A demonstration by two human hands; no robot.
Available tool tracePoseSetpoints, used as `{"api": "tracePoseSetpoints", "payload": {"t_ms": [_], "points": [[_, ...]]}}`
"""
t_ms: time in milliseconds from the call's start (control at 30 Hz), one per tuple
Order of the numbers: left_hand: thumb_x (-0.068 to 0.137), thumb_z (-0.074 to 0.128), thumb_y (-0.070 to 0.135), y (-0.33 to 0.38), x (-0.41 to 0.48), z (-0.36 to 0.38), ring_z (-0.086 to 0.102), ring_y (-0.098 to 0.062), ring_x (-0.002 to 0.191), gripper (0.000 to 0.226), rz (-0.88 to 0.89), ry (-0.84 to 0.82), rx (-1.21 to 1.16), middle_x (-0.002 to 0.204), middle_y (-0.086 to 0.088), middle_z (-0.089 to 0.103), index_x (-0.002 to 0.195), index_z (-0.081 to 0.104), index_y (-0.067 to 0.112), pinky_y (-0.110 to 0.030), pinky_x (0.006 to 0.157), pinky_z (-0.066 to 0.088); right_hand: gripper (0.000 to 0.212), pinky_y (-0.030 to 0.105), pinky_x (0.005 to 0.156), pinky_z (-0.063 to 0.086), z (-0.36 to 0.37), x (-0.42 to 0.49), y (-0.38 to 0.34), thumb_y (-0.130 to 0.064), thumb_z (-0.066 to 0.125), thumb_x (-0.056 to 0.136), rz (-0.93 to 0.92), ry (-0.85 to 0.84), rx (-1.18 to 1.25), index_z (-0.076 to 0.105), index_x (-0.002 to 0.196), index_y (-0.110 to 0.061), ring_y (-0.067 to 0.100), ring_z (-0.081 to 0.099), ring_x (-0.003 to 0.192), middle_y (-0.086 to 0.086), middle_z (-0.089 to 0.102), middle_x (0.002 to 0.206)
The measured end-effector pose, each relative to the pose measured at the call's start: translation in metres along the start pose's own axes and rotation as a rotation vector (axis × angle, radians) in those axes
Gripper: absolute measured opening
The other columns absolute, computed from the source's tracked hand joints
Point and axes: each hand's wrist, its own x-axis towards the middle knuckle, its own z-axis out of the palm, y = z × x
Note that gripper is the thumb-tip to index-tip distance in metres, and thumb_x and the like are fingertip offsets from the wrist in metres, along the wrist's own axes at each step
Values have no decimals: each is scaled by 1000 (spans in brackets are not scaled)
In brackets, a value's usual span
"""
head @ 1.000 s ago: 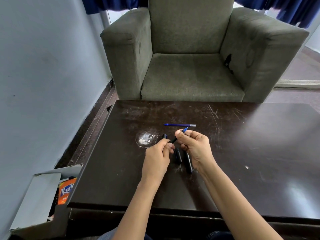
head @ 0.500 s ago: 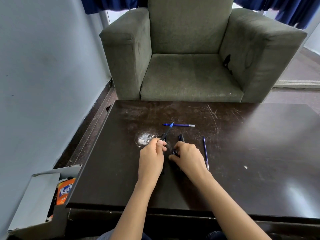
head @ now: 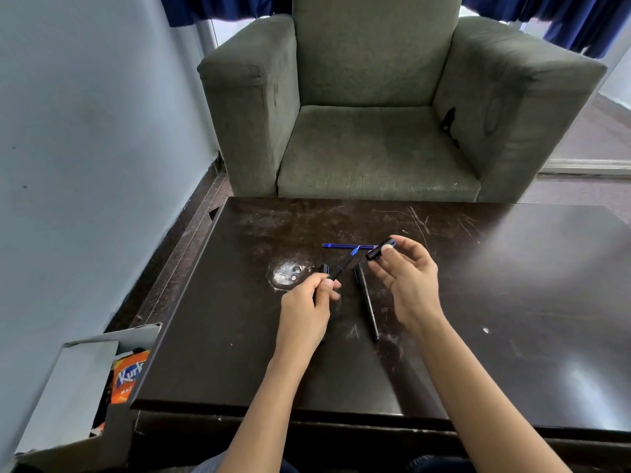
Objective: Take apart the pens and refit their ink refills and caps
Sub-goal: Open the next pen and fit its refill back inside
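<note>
Pen body (head: 341, 269) half-hidden in left hand (head: 309, 310)

There is 1 view, from a wide-angle camera on the person's head, facing forward and down over the dark table (head: 239, 353). It sits close above the near edge, and the armchair (head: 375, 148) fills the far side.

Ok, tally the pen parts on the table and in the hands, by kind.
Pens: 2, one in the left hand at, one lying on the table at
Caps: 2, in the right hand on the table
Loose refills: 1
Total: 5
</note>
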Motion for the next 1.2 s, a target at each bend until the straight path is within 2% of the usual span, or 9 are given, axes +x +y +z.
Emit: {"api": "tracePoseSetpoints", "payload": {"t_ms": [133,367,700,867,1067,1200], "points": [[99,47,22,1,-1,0,58,9,76,23,4,-30,10,77,15,67,100,70,18,5,69,35,21,27,70,58,-1,1,-1,1,59,90,-27,-23,92,57,111,-3,19,70,76,6,69,82],[99,48,24,3,-1,-1,56,12,75,24,5,-47,16,77,17,66,104,70,18,8,69,33,22,26,70,57,0,1,0,0,61,89,-98,-44,28,58,111,-2,18,71,75,11,68,84],[99,48,26,3,-2,1,58,7,75,25,3,-56,31,80,13,69,106,70,18,6,68,35,21,31,75,59,4,-2,-1,1,61,89,-149,-25,-31,59,110,-3,19,71,76,8,68,80],[99,47,25,3,-2,0,58,6,71,25,-2,-57,19,81,12,70,105,71,19,4,65,36,19,35,80,59,1,1,-5,0,62,89,-170,43,6,60,107,-6,19,70,77,9,69,81],[98,48,26,3,-1,1,57,9,77,25,5,-62,18,83,13,69,107,70,19,9,69,33,22,28,70,59,3,-3,-4,2,63,88,-109,-105,-129,61,109,-4,19,70,76,10,69,82],[97,51,25,1,-2,1,61,6,76,22,24,-11,30,80,13,70,102,71,18,5,69,38,18,25,69,58,11,-13,5,1,63,88,-82,-188,-220,61,104,-7,20,71,76,10,71,82]]}}
